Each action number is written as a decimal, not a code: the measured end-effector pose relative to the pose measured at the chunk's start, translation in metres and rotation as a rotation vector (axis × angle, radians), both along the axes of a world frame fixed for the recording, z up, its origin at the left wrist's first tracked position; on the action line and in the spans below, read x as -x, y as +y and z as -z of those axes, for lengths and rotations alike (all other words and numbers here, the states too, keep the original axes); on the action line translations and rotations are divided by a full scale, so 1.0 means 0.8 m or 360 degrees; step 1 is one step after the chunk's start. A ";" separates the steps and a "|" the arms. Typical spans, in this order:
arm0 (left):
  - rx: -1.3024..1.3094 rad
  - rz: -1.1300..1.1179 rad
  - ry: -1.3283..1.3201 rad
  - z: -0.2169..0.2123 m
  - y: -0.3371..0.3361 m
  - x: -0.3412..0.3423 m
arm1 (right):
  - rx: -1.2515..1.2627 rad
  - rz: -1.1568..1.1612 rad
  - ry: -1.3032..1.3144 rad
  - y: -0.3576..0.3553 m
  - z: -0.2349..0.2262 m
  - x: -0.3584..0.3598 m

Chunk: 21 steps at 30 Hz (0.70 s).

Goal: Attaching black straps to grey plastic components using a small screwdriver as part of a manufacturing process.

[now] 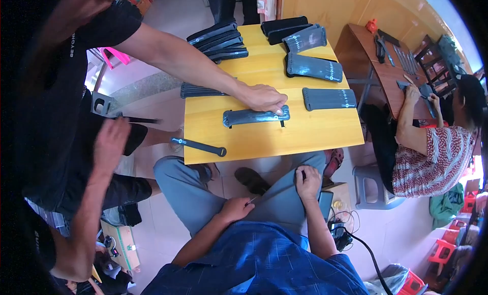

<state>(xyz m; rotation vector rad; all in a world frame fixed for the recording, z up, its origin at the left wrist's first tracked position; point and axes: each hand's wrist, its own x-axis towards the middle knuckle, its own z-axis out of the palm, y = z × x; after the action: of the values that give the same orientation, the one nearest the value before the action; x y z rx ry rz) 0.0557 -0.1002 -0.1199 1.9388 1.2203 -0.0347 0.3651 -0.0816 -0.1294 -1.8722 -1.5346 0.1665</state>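
Left hand (237,209) and right hand (308,183) lie apart, grips unclear; a bump could knock the overhanging strap (198,146) off the desk (325,135).

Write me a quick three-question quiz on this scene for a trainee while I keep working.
1. True or false: the wearer's left hand is touching the yellow table.
2. Which lies nearest the table's near left corner? A) a red stool B) a single dark strip C) a green cloth
3. Fill in: the hand on the bundle near the table's centre belongs to a person on the wearer's ____ side.

Key: 1. False, it is at the lap. 2. B. 3. Left.
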 end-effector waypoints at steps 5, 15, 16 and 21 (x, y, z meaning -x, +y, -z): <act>-0.0015 -0.0039 -0.0086 -0.003 -0.003 0.002 | -0.0031 -0.0014 0.0044 -0.007 -0.008 0.003; -0.0107 -0.0085 -0.0178 0.008 -0.011 0.008 | -0.0537 -0.0432 0.0171 0.031 -0.121 0.065; -0.0110 -0.0088 -0.0179 0.008 -0.012 0.008 | -0.0539 -0.0435 0.0169 0.043 -0.136 0.066; -0.0066 -0.0119 -0.0187 0.014 -0.010 0.009 | -0.0576 -0.0449 -0.0108 0.118 -0.172 0.053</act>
<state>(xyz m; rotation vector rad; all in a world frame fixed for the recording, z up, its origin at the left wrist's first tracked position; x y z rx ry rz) 0.0489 -0.1083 -0.1310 1.9013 1.2225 0.1427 0.3230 0.0124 0.0085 -1.3902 -1.7397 -0.0477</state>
